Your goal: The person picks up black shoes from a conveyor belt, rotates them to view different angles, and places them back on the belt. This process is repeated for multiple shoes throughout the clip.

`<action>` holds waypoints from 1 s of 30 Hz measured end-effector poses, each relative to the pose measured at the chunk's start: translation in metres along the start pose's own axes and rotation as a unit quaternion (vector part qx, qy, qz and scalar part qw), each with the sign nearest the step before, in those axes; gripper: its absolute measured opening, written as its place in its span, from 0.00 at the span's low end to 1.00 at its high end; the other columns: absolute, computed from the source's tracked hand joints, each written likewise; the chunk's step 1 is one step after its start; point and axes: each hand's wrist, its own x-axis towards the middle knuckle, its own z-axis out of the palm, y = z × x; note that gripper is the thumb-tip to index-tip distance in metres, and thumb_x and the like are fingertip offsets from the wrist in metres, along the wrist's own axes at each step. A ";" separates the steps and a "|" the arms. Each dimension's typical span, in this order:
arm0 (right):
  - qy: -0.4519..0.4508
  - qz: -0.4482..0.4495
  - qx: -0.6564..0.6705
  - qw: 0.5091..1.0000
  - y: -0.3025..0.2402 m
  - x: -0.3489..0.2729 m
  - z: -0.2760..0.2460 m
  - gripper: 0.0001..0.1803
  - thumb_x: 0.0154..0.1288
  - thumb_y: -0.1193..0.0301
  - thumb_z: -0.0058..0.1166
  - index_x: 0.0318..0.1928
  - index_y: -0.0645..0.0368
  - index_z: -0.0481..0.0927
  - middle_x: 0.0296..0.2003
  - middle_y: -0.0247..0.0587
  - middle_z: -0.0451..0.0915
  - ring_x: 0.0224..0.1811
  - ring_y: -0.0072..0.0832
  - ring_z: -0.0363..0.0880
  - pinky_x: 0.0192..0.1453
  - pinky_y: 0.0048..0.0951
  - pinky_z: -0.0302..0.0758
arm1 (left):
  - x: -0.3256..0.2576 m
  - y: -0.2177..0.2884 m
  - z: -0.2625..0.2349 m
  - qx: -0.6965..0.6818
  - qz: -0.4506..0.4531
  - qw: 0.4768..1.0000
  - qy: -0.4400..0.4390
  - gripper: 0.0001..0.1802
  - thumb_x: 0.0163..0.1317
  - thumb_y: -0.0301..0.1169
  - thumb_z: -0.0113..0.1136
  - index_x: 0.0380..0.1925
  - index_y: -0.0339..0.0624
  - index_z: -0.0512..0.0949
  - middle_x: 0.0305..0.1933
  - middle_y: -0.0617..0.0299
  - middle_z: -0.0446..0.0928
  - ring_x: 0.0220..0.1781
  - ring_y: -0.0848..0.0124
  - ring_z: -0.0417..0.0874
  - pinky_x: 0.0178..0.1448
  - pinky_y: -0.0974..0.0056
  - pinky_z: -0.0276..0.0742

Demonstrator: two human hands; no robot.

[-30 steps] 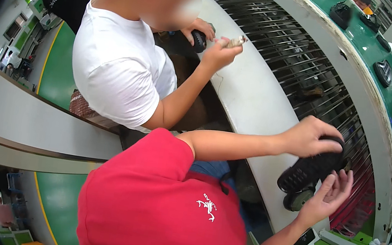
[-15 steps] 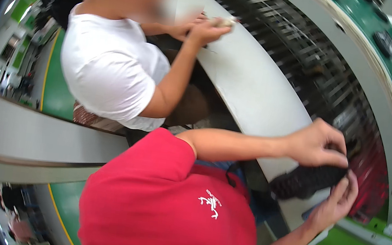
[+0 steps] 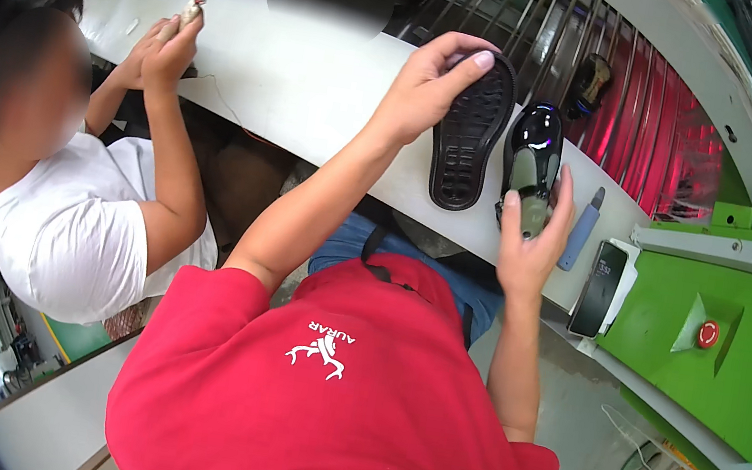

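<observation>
My left hand (image 3: 435,89) grips a black shoe sole (image 3: 468,142) by its toe end, thumb on the face that shows a recessed grid. The sole stands lengthwise over the white bench (image 3: 323,64). Just to its right is a glossy black shoe upper (image 3: 537,128) with a green shoe last (image 3: 529,184) showing in its opening. My right hand (image 3: 533,243) holds this upper at its heel end, the thumb on the near left side and the fingers along the right. My palm hides part of the heel.
A blue-handled tool (image 3: 581,230) and a phone on a stand (image 3: 599,288) lie right of my right hand. Beyond the bench runs a metal-bar conveyor (image 3: 530,26) carrying a dark shoe (image 3: 589,84). A green machine panel (image 3: 664,372) with a red button (image 3: 706,333) stands right. A co-worker (image 3: 99,225) sits left.
My view has swung, so the co-worker appears farther left. The hands have moved apart; the sole is now upright in my left hand, and my right hand is on the shoe upper.
</observation>
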 end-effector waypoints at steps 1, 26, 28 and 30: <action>0.025 -0.007 0.034 0.999 0.002 -0.012 0.005 0.43 0.76 0.64 0.69 0.82 0.69 0.65 0.69 0.64 0.78 0.70 0.53 0.81 0.77 0.48 0.73 | -0.003 0.002 0.000 -0.016 -0.007 1.000 -0.002 0.18 0.84 0.36 0.64 0.65 0.35 0.83 0.51 0.60 0.90 0.51 0.76 0.90 0.59 0.69 0.86; 0.026 -0.082 0.183 0.979 -0.047 -0.062 0.019 0.46 0.70 0.67 0.68 0.79 0.79 0.62 0.59 0.61 0.77 0.54 0.44 0.83 0.59 0.41 0.81 | -0.056 0.043 0.041 0.016 0.090 0.993 -0.073 0.41 0.61 0.26 0.86 0.73 0.32 0.75 0.59 0.46 0.90 0.60 0.64 0.92 0.66 0.59 0.90; 0.026 -0.081 0.185 0.979 -0.046 -0.062 0.018 0.46 0.70 0.67 0.68 0.79 0.79 0.62 0.59 0.61 0.77 0.54 0.44 0.83 0.59 0.41 0.81 | -0.056 0.043 0.042 0.021 0.096 0.992 -0.074 0.41 0.61 0.26 0.86 0.72 0.32 0.76 0.59 0.46 0.90 0.59 0.64 0.92 0.66 0.59 0.90; 0.029 -0.089 0.183 0.979 -0.046 -0.061 0.018 0.46 0.71 0.67 0.68 0.80 0.79 0.62 0.59 0.61 0.77 0.54 0.43 0.84 0.59 0.40 0.82 | -0.055 0.042 0.041 0.045 0.113 0.989 -0.080 0.39 0.63 0.26 0.83 0.72 0.29 0.75 0.59 0.40 0.89 0.59 0.54 0.94 0.65 0.53 0.92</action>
